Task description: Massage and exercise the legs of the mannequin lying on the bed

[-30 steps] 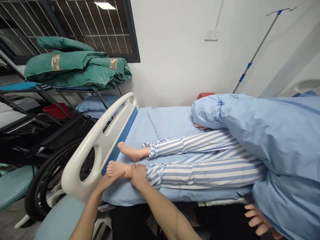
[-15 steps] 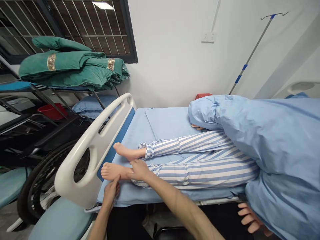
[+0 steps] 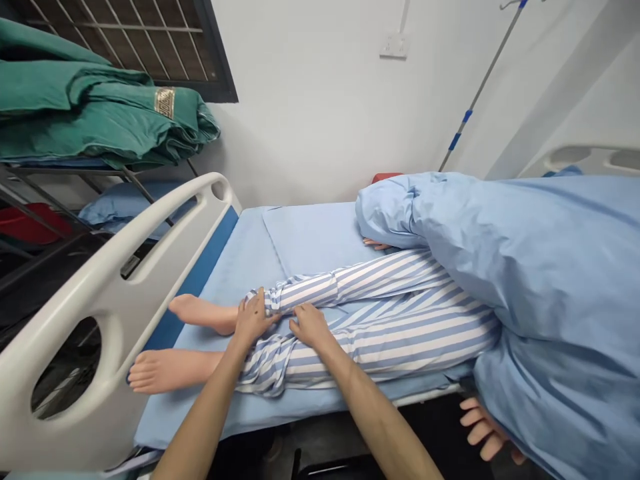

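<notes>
A figure lies on the bed in blue-and-white striped trousers, its upper body under a blue cover [image 3: 550, 280]. My left hand [image 3: 253, 319] lies over the cuff of the far trouser leg [image 3: 340, 283], just above the bare far foot [image 3: 203, 315]. My right hand [image 3: 310, 325] grips the near trouser leg [image 3: 400, 350] at the shin. That leg's cuff is bunched below my left wrist. The bare near foot [image 3: 170, 371] sticks out past it, untouched by either hand.
A white plastic bed end panel [image 3: 100, 320] stands close beyond the feet, to the left. Folded green quilts [image 3: 100, 113] lie on a metal rack behind it. An IV pole [image 3: 480, 93] stands by the wall. Another hand [image 3: 483, 427] shows below the blue cover at lower right.
Both my hands have moved from the near foot and ankle up onto the trouser legs. The near cuff is now bunched. The view has shifted closer and to the right.
</notes>
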Motion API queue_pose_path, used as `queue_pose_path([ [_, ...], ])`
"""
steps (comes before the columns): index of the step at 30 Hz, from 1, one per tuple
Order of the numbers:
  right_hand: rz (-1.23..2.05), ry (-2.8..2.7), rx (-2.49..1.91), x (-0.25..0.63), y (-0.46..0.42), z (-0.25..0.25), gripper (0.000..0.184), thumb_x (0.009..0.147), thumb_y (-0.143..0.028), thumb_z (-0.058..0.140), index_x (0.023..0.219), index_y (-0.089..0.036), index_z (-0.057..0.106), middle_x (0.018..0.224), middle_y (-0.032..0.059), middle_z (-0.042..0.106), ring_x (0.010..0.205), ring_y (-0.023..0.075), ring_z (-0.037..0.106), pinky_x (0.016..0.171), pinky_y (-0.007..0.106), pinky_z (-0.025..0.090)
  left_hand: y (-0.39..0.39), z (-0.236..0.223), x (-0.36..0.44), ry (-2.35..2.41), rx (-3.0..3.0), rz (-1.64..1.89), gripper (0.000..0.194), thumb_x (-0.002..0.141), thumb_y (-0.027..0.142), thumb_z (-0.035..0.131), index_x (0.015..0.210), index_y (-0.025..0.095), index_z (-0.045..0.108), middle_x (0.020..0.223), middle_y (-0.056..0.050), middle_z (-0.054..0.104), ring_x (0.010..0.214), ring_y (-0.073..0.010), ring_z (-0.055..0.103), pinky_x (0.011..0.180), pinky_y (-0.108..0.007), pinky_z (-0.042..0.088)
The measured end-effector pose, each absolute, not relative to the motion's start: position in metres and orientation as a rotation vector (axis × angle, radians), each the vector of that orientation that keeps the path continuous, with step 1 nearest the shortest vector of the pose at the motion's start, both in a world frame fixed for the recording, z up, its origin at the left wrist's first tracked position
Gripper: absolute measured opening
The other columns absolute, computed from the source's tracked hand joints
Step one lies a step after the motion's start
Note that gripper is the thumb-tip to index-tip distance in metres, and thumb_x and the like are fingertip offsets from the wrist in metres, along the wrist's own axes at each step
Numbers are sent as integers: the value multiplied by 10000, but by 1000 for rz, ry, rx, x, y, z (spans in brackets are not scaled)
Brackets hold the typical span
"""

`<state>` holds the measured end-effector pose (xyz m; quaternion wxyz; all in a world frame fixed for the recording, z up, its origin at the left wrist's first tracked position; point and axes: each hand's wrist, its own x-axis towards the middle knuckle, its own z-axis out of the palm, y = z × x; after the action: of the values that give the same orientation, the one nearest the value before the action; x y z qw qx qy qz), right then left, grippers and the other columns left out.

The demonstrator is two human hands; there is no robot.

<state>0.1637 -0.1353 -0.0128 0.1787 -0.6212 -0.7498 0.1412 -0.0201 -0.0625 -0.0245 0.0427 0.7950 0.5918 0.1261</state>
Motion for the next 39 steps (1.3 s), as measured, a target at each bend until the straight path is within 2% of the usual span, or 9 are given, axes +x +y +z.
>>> queue_pose_path([
  [3,458,-2137,-1768,163,-135,-9,243,906,-290,490,1049,-168,642,1053,104,677,1037,234,607,865,317,480,-67,-36,-48,1864,2634,189,731,811,379,512,1444,43,367,1346,-260,557,1280,-353,501,1138,-572,215],
  [8,542,-2162,-1786,165,-135,-6,265,889,-263,478,1076,-155,632,1082,109,681,1022,237,623,846,324,480,-77,-23,-79,1960,2783,-45,625,802,274,507,1376,30,472,1272,-251,596,1227,-355,509,1135,-555,202],
  [13,598,-2179,-1792,165,-135,-3,281,885,-268,469,1085,-156,632,1091,125,691,1013,247,642,834,326,474,-78,8,-75,2132,2639,-231,634,714,271,598,1302,39,548,1259,-271,583,1204,-415,486,1065,-654,228],
  [16,630,-2184,-1802,166,-136,-2,288,877,-261,473,1094,-158,632,1076,124,705,1007,248,654,829,321,468,-68,36,-58,2105,2508,78,573,738,369,583,1230,75,596,1224,-233,614,1142,-383,535,996,-540,371],
  [19,630,-2184,-1816,166,-136,0,295,879,-267,468,1098,-157,633,1075,122,711,1009,246,658,828,318,465,-52,53,-30,1780,2285,589,397,848,466,431,906,155,671,907,-96,690,876,-225,611,837,-324,447],
  [24,591,-2208,-1884,165,-135,1,299,899,-305,446,1062,-170,657,998,109,728,921,240,673,786,316,463,-24,23,13,1618,1804,1063,458,853,506,379,511,205,418,489,10,418,538,-124,425,577,-246,343],
  [26,571,-2239,-1927,165,-134,-1,317,916,-338,423,1011,-175,679,948,113,731,884,242,674,762,314,459,-19,-1,20,1797,1755,1069,434,855,448,378,497,204,405,481,3,417,529,-127,406,567,-254,306],
  [31,569,-2317,-1950,165,-132,-6,354,932,-371,410,945,-186,711,915,110,730,878,234,665,748,296,437,-21,-34,25,2257,1894,788,354,857,313,390,667,185,660,711,-90,671,691,-188,567,636,-280,301],
  [39,618,-2427,-1878,156,-123,5,296,888,-346,477,797,-188,711,797,74,716,760,197,629,626,265,343,-25,-30,29,2224,1939,719,379,908,290,378,789,172,718,844,-116,718,755,-200,610,640,-287,296],
])
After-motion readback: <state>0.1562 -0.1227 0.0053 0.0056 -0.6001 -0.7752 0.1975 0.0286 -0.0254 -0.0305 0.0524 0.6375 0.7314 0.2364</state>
